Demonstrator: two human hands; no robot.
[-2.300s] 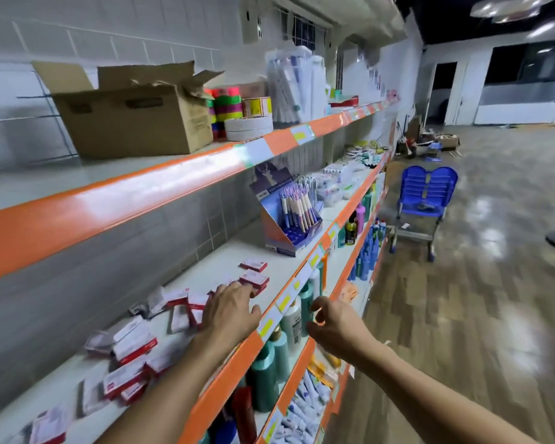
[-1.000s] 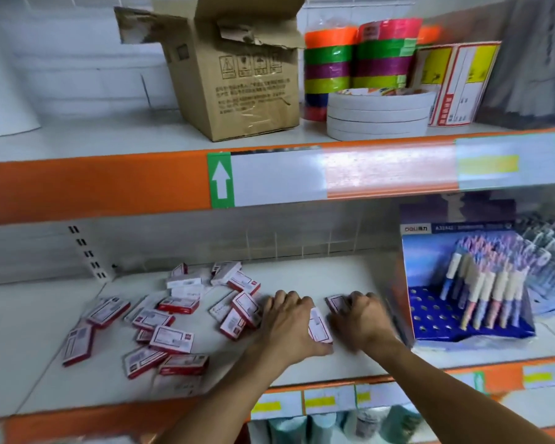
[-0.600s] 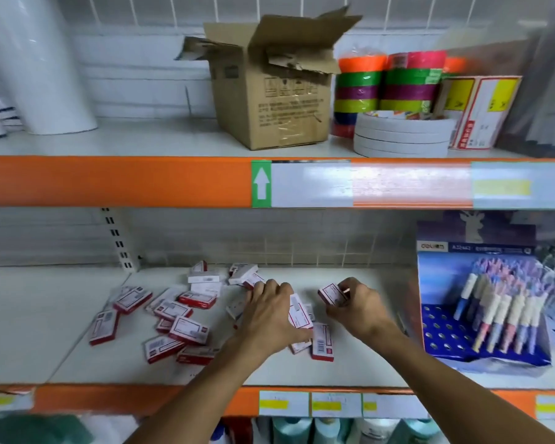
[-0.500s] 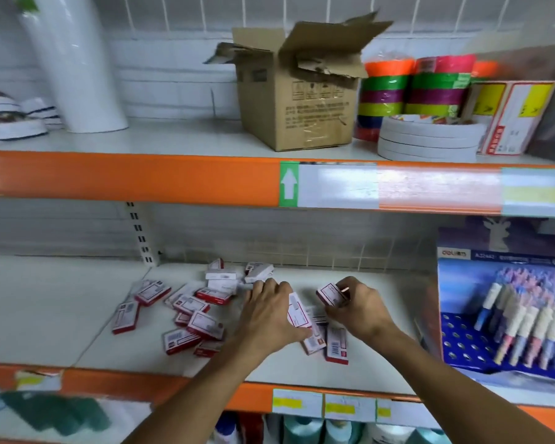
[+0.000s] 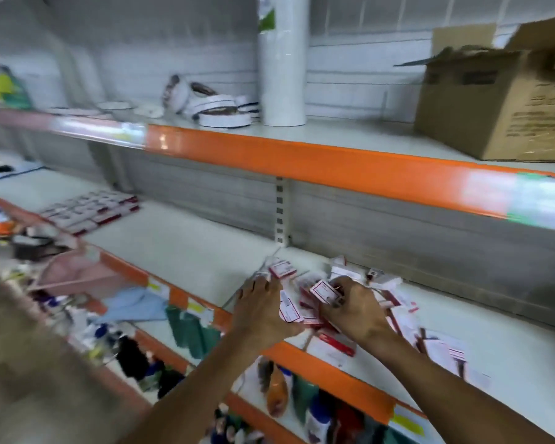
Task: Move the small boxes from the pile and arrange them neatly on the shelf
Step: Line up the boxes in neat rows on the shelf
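A: Item one, the pile of small boxes (image 5: pixel 350 302). Where do we log it?

B: On the middle shelf (image 5: pixel 186 241), just right of the slotted upright (image 5: pixel 280 213). Red-and-white cartons, loose and overlapping, some spilling toward the orange front edge.

A: Hands?

B: Left hand (image 5: pixel 263 312) is at the pile's near-left side, fingers curled over a carton (image 5: pixel 289 310) standing on edge; we read it as a grip, though blur softens it. Right hand (image 5: pixel 354 312) pinches one box (image 5: pixel 325 291), lifted clear of the heap with its label up. The two hands sit close together, almost touching.

A: Changes since the last entry?

B: Half a second ago we faced the pile square on, with the pen display to its right. Now our view has swung left: the display is gone from sight, and the shelf left of the upright shows. The hands have stayed on the pile with their boxes.

A: Anything left of the upright?

B: Item two, a neat block of like boxes (image 5: pixel 90 209), well apart from the pile, at the far left end of the same shelf. Bare shelf lies between.

A: Meaning for the task?

B: We judge that the block marks where boxes belong, and that the turn precedes carrying these two over. Most of the pile is yet unsorted.

A: Above?

B: Cardboard box (image 5: pixel 500 100) and white roll (image 5: pixel 282 59) on the upper shelf.
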